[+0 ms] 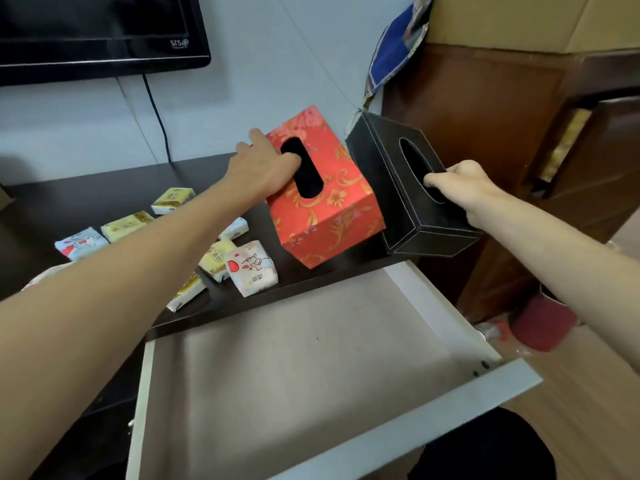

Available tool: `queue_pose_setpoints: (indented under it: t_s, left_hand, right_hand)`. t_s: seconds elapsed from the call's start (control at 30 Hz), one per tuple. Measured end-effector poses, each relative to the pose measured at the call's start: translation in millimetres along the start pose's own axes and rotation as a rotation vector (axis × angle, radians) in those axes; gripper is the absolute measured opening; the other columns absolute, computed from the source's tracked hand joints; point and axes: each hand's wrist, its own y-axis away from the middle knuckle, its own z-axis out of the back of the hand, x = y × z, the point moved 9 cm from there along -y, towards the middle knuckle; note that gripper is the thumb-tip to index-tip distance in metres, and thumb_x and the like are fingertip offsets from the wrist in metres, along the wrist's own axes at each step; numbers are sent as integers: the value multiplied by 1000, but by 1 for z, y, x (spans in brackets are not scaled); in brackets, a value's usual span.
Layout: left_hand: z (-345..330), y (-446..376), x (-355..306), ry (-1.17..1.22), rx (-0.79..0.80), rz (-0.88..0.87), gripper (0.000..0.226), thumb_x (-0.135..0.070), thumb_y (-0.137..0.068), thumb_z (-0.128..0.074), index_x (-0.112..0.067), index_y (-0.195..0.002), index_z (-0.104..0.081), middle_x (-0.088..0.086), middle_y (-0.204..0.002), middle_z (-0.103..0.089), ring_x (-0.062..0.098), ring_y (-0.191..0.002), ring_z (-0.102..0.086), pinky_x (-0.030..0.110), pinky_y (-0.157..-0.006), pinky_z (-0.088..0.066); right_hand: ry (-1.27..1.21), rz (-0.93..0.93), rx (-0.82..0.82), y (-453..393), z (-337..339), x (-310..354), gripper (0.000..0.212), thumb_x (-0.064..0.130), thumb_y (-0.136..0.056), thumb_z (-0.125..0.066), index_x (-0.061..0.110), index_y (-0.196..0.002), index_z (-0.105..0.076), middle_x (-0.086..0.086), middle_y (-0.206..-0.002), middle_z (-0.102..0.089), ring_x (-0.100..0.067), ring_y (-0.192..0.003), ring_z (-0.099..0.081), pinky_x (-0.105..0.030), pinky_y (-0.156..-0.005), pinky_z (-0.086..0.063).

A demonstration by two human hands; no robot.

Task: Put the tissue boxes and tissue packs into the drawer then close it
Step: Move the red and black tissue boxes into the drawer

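- Behind everything a pale wall (242, 64) is seen, with a black monitor (100, 32) hung on it at the upper left and a brown wooden cabinet (502, 133) standing at the right.
- Below the two held boxes, the white drawer (512, 379) is pulled fully out; its grey bottom is bare.
- A dark tabletop (86, 199) is found above the drawer, under the left forearm.
- The red tissue box (329, 216), decorated with gold flowers, is tilted, with its near lower corner on the tabletop close to the front edge. It is gripped by the left hand (263, 171): some fingers are put into the oval slot on top and the others are spread over the far left edge.
- The black tissue box (394, 188), with white stitching, is held just right of the red one, also tilted, partly past the right end of the tabletop. It cannot be told if the two boxes touch. The right hand (467, 188) is closed on it, with the thumb hooked into the slot and the other fingers wrapped around the right side.
- Several small tissue packs (251, 271) are scattered on the tabletop, below and left of the left hand; some are partly hidden by the forearm. One white pack with red marks lies just beside the red box.
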Motion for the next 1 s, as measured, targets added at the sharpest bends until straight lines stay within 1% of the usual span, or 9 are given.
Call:
queue_pose_setpoints:
  t_s: [0.07,0.13,0.2,0.33,0.47,0.6,0.67,0.83,1.0]
  left_hand:
    - [3,14,-6,4,20,-31,57,-43,-81,-53,-9,-124,-35,16,-114,-46,38,-99,-52,38,-65,-40]
    - [4,31,-9,-20,45,-66,56,-47,-79,-53,-11,-117,-36,17,-110,-50,36,-93,-54,35,-55,-36]
    - [2,49,-10,-85,64,-100,56,-51,-75,-54,-12,-110,-37,14,-102,-52,32,-81,-58,33,-49,-31]
    - [-3,84,-5,-193,22,-134,59,-51,-70,-63,-14,-103,-30,10,-98,-44,31,-80,-48,35,-57,-30]
    - [-13,115,7,-207,-19,-163,60,-46,-70,-66,-15,-100,-25,11,-98,-37,31,-85,-40,38,-68,-29]
    - [-25,139,17,-174,5,-161,56,-45,-70,-65,-15,-99,-27,11,-97,-37,32,-80,-43,38,-65,-36]
    - [-29,149,17,-181,-6,-192,55,-45,-70,-64,-16,-98,-28,10,-95,-36,32,-77,-41,38,-64,-35]
    - [-36,170,18,-178,-8,-219,54,-46,-70,-65,-16,-98,-30,8,-94,-37,30,-71,-41,32,-50,-24]
    - [-45,188,25,-163,73,-187,51,-46,-73,-65,-14,-98,-34,9,-92,-40,24,-63,-42,31,-48,-28]
  right_hand:
    - [-39,-17,10,21,9,-4,14,24,-74,-71,11,-79,-74,-14,-81,-78,-31,-76,-74,-33,-62,-55]
    - [13,-17,41,42,14,-10,17,30,-67,-71,18,-54,-70,-8,-66,-76,-30,-68,-74,-33,-61,-55]
    - [105,5,53,61,15,-18,22,38,-60,-71,19,-48,-68,-2,-59,-74,-27,-68,-74,-35,-63,-57]
    - [231,108,-49,100,10,-31,29,46,-56,-73,22,-70,-67,5,-62,-71,-16,-69,-68,-29,-57,-47]
    - [286,138,-96,126,-3,-52,42,46,-68,-78,22,-93,-55,7,-82,-62,-22,-81,-60,-35,-70,-45]
    - [318,126,-81,141,-7,-74,55,45,-73,-79,17,-112,-53,-2,-100,-66,-29,-96,-63,-42,-82,-54]
    - [315,118,-85,145,-5,-80,58,47,-72,-79,17,-114,-52,-2,-103,-66,-29,-98,-63,-43,-84,-54]
    - [361,165,-73,149,3,-74,54,49,-72,-76,21,-108,-48,10,-89,-56,-15,-79,-57,-30,-58,-38]
    - [473,157,-42,156,11,-81,59,52,-74,-75,20,-115,-47,-2,-99,-61,-31,-92,-59,-38,-73,-42]
